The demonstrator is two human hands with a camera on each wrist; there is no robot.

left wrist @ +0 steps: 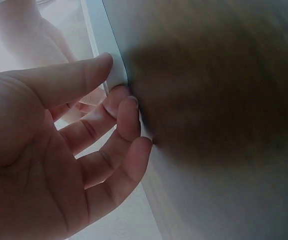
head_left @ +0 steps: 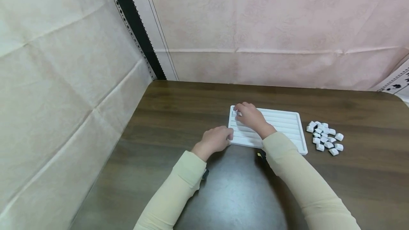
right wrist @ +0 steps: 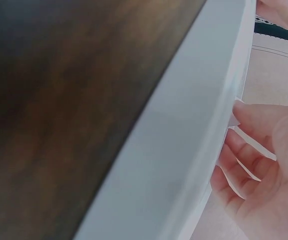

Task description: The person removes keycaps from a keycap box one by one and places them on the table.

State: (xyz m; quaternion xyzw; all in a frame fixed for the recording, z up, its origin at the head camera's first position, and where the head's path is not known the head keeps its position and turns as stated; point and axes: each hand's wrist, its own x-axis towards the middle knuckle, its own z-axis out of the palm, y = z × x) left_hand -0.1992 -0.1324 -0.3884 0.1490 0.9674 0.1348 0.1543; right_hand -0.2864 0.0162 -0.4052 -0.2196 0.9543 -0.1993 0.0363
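A white rectangular tray with long parallel ridges lies on the table under both hands. My left hand grips its near left corner, with the thumb on the rim and the fingers curled against the side in the left wrist view. Over the tray's far left part, my right hand pinches a small white block between thumb and forefinger. Most of that block is hidden by the fingers. In the right wrist view the tray's outer side stands large in front of the fingertips.
Several loose white blocks lie in a heap on the brown wooden table, just right of the tray. Pale cloth sheets hang behind the table and along its left side.
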